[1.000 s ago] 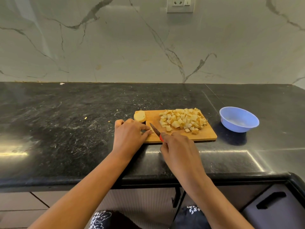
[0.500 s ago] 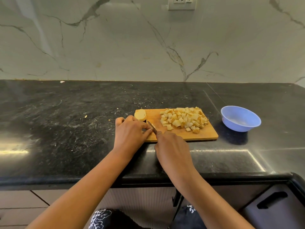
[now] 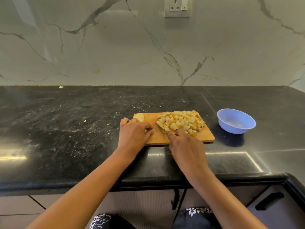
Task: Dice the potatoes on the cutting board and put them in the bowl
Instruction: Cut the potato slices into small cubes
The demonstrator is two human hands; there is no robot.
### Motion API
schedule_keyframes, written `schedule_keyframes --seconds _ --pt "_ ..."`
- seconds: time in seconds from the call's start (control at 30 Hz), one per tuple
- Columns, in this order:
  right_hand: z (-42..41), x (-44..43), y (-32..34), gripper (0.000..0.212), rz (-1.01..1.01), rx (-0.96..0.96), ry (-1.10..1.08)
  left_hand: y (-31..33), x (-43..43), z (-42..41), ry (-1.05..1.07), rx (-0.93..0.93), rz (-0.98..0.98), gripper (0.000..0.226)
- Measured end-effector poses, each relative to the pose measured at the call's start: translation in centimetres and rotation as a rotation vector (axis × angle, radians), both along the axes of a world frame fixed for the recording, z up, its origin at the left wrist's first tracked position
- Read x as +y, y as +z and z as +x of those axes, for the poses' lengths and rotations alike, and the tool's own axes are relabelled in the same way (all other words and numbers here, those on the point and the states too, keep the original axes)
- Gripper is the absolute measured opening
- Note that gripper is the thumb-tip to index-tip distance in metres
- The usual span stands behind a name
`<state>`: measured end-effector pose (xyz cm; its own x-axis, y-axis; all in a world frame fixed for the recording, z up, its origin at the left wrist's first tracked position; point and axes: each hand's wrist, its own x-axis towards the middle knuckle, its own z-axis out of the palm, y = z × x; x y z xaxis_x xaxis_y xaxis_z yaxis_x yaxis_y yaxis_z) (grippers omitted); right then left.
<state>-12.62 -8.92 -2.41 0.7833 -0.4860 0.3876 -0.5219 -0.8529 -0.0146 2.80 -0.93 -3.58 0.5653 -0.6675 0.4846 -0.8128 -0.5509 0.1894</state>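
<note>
As we look down over the black stone counter (image 3: 66,129), we record the following items.

Cutting board (image 3: 158,138): wooden, rectangular, flat on the counter near its front edge, long side running left to right.

Diced potatoes (image 3: 181,121): a heap of pale cubes on the right half of the board, reaching its far edge. All the cubes we see lie on the board.

Potato piece (image 3: 140,116): one uncut rounded piece at the board's far left corner, apart from the heap.

Bowl (image 3: 237,128): light blue, upright on the counter to the right of the board, apart from it.

Left hand (image 3: 133,134): palm down on the board's left end, knuckles just in front of the potato piece, fingers curled, thumb and forefinger tips meeting. A sliver of pale colour shows between the fingers, but we cannot tell whether the hand has hold of anything.

Right hand (image 3: 186,146): palm down over the board's near edge, fingers wrapped round the knife (image 3: 160,126), forefinger laid forward along it. The handle is hidden under the hand. Only the blade shows, pointing away and to the left, lying against the near left edge of the heap.

Surroundings: a veined marble wall (image 3: 115,55) behind the counter, a wall socket (image 3: 177,7) high on it, a few crumbs (image 3: 84,120) on the counter left of the board, a dark handle (image 3: 267,200) on the cabinet front at lower right.
</note>
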Motion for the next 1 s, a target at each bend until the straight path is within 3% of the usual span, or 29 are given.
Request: schedule_keyframes --seconds 0.27,0.67,0.87,1.0 --pt "-0.3 -2.0 1.2 0.03 0.017 -0.241 -0.037 1.3 -4.1 1.4 -0.059 -0.057 0.071 0.029" --pt "-1.5 -2.5 0.6 0.039 0.024 -0.32 0.008 0.5 -2.6 3.1 -0.181 -0.024 -0.176 0.028" --pt "-2.3 -3.5 0.6 0.043 -0.051 -0.298 0.025 0.0 -4.0 1.8 -0.406 -0.26 0.072 0.048" --pt "-3.3 -3.9 0.7 0.039 -0.082 -0.313 0.019 0.2 -5.0 1.7 -0.392 -0.234 0.164 0.048"
